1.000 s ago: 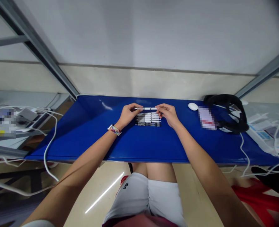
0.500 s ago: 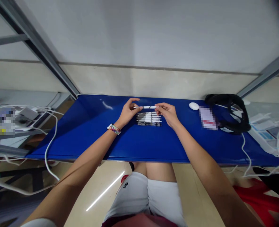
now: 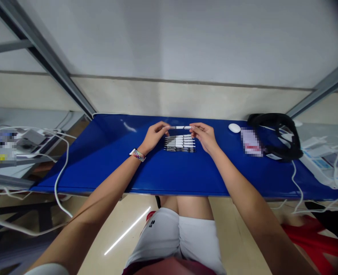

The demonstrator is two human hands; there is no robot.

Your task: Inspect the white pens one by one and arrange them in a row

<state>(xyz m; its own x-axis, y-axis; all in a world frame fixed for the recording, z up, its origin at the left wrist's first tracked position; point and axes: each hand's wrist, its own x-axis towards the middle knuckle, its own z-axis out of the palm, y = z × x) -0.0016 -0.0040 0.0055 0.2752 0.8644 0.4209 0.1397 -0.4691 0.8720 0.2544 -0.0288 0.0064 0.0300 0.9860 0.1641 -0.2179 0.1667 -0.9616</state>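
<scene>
Above the far edge of the blue desk point(image 3: 108, 164), one pen point(image 3: 182, 127) is held level, its ends pinched by the left hand point(image 3: 156, 134) and right hand point(image 3: 205, 136), both wrists raised, fingers nearly closed. The pen's tips are hidden by fingers; the row of pens point(image 3: 180, 143) nearer the front edge seems partly blurred.

Counts 1 raised pen point(image 3: 181, 127) near the middle of the frame, held between 1 left hand point(image 3: 154, 138) and 1 right hand point(image 3: 205, 139). Just below, adds 1 row of pens point(image 3: 179, 144), at least 5 of them, too small and closely packed for an exact count. At centre right, includes 1 white oval object point(image 3: 234, 128), 1 pixelated flat item point(image 3: 251, 142) and 1 black looped strap point(image 3: 293, 147). Also includes 1 patterned wristband point(image 3: 138, 154), 1 blue counter point(image 3: 180, 172) and, at the bottom, 1 pair of white shorts point(image 3: 200, 240). At far left and far right, shows white cables point(image 3: 68, 151), too tangled to count.
</scene>
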